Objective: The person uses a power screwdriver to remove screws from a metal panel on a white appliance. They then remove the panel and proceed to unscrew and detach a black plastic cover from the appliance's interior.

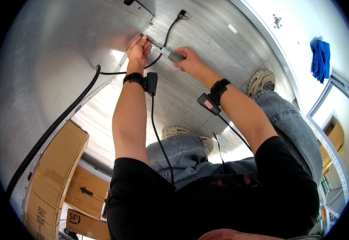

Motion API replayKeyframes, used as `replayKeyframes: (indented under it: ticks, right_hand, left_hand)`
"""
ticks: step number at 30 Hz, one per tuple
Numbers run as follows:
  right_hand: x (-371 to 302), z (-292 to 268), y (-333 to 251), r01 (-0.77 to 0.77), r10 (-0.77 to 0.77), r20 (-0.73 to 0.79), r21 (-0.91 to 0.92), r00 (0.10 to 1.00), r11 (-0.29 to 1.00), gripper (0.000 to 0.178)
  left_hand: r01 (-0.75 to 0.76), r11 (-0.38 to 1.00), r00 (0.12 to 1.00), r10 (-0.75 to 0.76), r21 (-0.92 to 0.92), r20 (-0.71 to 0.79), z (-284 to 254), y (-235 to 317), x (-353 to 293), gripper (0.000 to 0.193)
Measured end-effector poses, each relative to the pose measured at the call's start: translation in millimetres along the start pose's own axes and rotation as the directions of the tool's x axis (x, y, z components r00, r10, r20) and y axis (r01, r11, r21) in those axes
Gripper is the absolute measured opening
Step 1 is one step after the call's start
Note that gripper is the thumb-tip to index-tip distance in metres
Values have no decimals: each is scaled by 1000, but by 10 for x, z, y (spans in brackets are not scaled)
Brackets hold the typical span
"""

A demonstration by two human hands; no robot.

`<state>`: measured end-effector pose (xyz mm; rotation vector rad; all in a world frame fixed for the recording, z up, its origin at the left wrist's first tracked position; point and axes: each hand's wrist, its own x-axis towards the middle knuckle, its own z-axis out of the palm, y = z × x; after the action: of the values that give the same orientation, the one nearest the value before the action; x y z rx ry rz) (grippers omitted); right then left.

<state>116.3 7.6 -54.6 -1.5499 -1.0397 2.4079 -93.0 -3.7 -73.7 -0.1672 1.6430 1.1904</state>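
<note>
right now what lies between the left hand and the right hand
In the head view, a grey-handled screwdriver spans the gap from the right hand toward the left hand, and a black cable crosses behind it.

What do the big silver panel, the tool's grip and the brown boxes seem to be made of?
The silver panel: probably metal, satin finish, judging by its soft, blurred reflections.
The tool's grip: likely plastic, perhaps rubber-coated; it is grey and smooth-looking.
The brown boxes: matte cardboard, by their colour and creased faces.
</note>
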Motion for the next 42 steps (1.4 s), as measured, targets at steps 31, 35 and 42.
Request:
replayKeyframes:
  ticks: [31, 35, 42]
  right_hand:
    - [-107, 50, 42, 114, -130, -66, -214, 989, 970, 46]
    - [-198, 26, -43, 114, -123, 10, -455, 992, 883, 48]
    - [-351, -148, 66, 45, -50, -92, -60, 995, 997, 36]
  left_hand:
    - [32, 999, 999, -32, -5, 39, -42, 11, 34, 15]
    - [38, 999, 998, -38, 6, 47, -50, -6, 15, 18]
    - [21, 1000, 1000, -21, 15, 11, -62, 44, -84, 21]
